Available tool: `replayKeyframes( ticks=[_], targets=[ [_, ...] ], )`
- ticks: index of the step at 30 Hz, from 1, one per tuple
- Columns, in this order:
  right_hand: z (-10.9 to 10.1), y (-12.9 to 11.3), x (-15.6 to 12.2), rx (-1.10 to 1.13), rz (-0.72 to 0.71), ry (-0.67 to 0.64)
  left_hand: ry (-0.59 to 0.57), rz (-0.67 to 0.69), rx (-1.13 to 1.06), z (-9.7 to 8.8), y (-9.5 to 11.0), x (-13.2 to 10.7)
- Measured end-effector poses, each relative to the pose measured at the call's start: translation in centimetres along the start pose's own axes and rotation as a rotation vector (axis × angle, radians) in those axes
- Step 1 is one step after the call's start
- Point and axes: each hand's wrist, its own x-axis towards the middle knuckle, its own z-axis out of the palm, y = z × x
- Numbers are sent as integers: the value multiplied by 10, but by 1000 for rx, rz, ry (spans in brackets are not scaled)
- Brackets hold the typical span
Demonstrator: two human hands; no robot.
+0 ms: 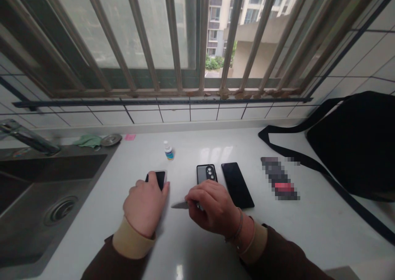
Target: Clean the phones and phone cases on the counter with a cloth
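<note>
Head view, lower centre of the frame: left hand is cupping a small black-faced phone against the worktop, fingers curling over its edge. Right hand is pinching a thin metal blade, tip pointing left, near that phone. Phone looks light, stiff, slippery; its side edges are offering the surest hold. Blade looks rigid, its far end hidden in the fingers. Cased phone is lying just beyond.
</note>
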Motion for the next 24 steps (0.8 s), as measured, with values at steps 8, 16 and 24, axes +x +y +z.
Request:
replayKeyframes(
  ticks=[8,16,24],
  targets=[
    [-5,-4,1,45,-104,-46,4,13,-50,-3,10,-6],
    [-12,-13,2,78,-217,-76,53,6,-51,-14,11,-8],
    [-11,-20,-4,184,-91,31,107,316,-208,-21,54,-20]
  ],
)
